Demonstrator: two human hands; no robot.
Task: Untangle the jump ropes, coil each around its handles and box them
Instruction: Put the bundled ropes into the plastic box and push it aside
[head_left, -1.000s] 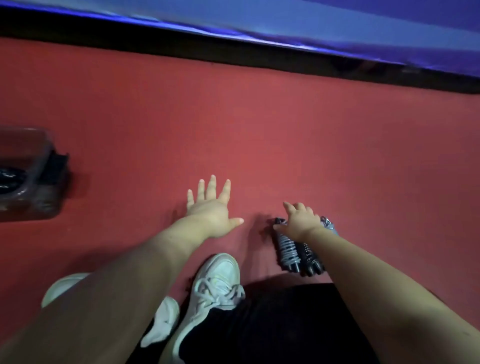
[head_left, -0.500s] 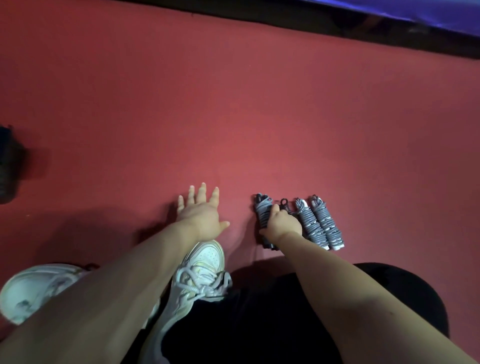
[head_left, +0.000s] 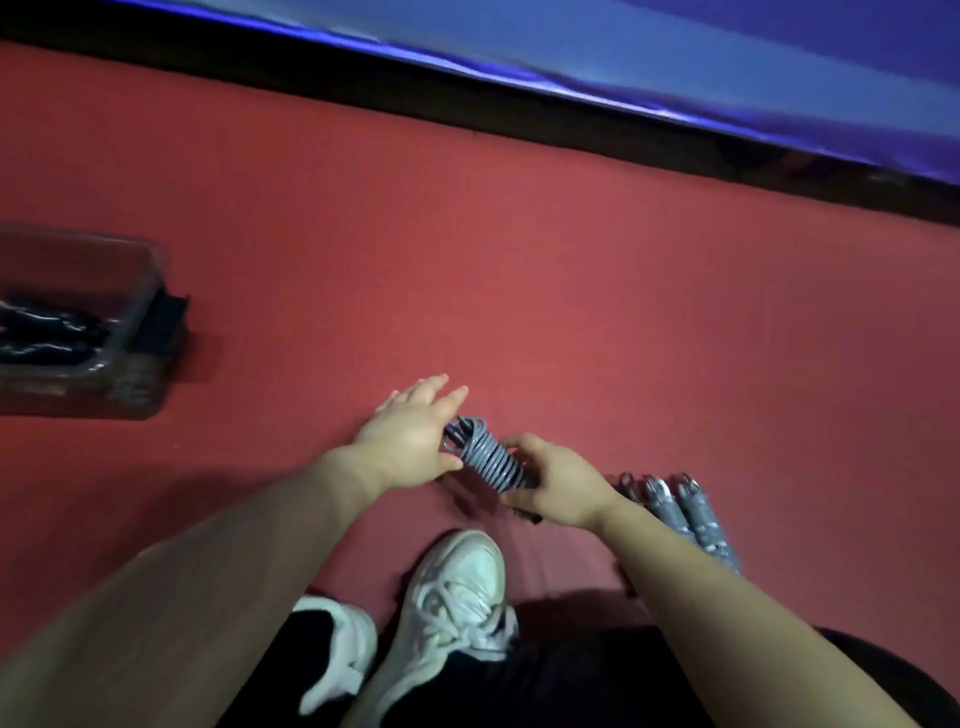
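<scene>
Head view: my right hand (head_left: 558, 486) pinches the grey rope bundle coiled round black handles (head_left: 488, 460), lifted at centre; my left hand (head_left: 410, 441), fingers spread, touches its far end. It looks light and springy, so I'd grip mid-coil. At least two more coiled bundles (head_left: 685, 512) lie at 4 o'clock; one clear plastic box (head_left: 132, 332) sits at 9.

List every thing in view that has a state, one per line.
Held rope: coiled around its handles, lifted off the floor.
Right hand: shut on the held rope's near end.
Left hand: fingers spread, touching the coil's far end.
Other ropes: coiled, lying side by side on the floor.
Box: open, dark ropes already inside.
</scene>
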